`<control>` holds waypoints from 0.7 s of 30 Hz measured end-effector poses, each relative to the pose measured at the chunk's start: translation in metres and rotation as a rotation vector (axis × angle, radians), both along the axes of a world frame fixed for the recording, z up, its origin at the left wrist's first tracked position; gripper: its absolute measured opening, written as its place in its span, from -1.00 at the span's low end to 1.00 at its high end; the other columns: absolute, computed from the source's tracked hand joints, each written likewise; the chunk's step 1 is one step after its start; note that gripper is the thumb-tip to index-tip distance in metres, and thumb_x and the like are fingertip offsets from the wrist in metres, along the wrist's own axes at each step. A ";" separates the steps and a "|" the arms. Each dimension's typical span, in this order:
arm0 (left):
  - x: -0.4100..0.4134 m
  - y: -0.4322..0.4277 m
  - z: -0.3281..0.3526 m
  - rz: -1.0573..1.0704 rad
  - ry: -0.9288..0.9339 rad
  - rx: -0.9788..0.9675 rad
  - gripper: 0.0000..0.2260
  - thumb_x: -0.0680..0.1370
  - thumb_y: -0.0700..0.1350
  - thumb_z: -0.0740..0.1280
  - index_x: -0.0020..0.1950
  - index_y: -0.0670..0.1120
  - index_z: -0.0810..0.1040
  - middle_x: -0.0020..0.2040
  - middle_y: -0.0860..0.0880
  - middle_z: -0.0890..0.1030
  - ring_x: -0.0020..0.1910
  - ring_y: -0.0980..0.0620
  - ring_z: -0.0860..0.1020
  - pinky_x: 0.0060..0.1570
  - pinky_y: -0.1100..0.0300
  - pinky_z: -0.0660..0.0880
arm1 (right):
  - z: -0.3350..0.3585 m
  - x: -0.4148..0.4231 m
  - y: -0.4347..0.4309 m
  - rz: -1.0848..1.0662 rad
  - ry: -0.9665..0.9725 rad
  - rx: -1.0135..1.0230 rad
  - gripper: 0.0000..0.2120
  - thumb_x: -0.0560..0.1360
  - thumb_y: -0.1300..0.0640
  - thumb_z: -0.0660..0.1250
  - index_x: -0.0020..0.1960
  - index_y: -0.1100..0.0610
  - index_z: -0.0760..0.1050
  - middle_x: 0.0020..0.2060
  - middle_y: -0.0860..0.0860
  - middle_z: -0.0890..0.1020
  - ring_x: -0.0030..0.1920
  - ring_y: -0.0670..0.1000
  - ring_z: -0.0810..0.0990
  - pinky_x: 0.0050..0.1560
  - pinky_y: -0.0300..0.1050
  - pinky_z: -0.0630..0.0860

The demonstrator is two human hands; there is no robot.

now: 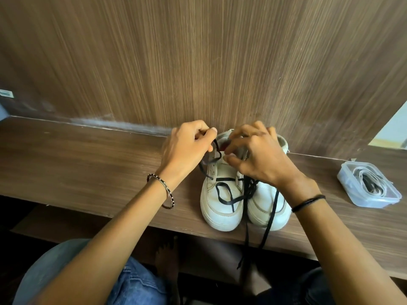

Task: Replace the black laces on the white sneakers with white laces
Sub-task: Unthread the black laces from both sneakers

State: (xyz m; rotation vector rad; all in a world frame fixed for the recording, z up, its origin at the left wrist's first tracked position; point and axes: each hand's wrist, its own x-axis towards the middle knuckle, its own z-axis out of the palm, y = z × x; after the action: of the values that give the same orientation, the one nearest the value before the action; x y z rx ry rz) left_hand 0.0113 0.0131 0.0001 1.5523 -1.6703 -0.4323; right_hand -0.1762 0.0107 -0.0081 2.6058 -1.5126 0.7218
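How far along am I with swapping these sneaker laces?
Early. Done: top eyelets of the left sneaker look unlaced. In hand: your left hand pinches its black lace; the right hand grips its top. Left: its lower rows, the right sneaker, then the white laces in the plastic box.

This looks like a room in a home. A dark wood-laminate ledge (88, 155) runs from left to right, and a wall panel (198, 62) of the same grain rises behind it. A bare foot (167, 260) shows below the near edge. A small wall plate (6, 93) sits far left, and a plastic food box (370, 186) stands on the right.
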 end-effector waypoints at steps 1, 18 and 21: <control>0.002 0.002 0.002 0.003 -0.043 -0.001 -0.73 0.61 0.13 0.29 -0.19 0.04 0.62 -0.36 0.18 0.67 -0.36 0.21 0.54 -0.26 0.20 0.44 | 0.001 0.001 0.001 0.064 0.001 0.076 -0.86 0.47 -0.13 0.43 -0.09 -0.10 0.71 0.00 -0.16 0.68 0.06 0.00 0.55 0.21 0.11 0.36; 0.039 -0.013 -0.006 0.113 -0.597 0.119 -0.69 0.68 0.02 0.21 -0.19 -0.09 0.50 -0.30 -0.03 0.48 -0.14 -0.15 0.56 -0.05 0.05 0.35 | -0.004 0.014 0.002 0.151 0.140 0.356 -0.91 0.51 0.02 0.45 -0.17 -0.06 0.60 -0.19 -0.17 0.67 -0.11 -0.15 0.55 0.25 -0.01 0.32; 0.028 -0.010 -0.009 0.059 -0.593 0.131 -0.76 0.72 0.04 0.14 0.18 -0.08 0.49 -0.10 -0.04 0.55 0.05 -0.18 0.59 0.03 0.00 0.31 | -0.005 0.018 0.007 0.145 0.128 0.347 -0.83 0.54 0.05 0.39 -0.21 0.02 0.50 -0.24 -0.11 0.61 -0.15 -0.09 0.53 0.15 -0.06 0.26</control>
State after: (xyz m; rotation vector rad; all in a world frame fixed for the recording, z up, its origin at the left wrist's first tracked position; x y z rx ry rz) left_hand 0.0391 0.0036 -0.0086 1.9494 -2.0561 -0.0418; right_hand -0.1582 0.0174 -0.0130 2.9691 -1.5441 0.3119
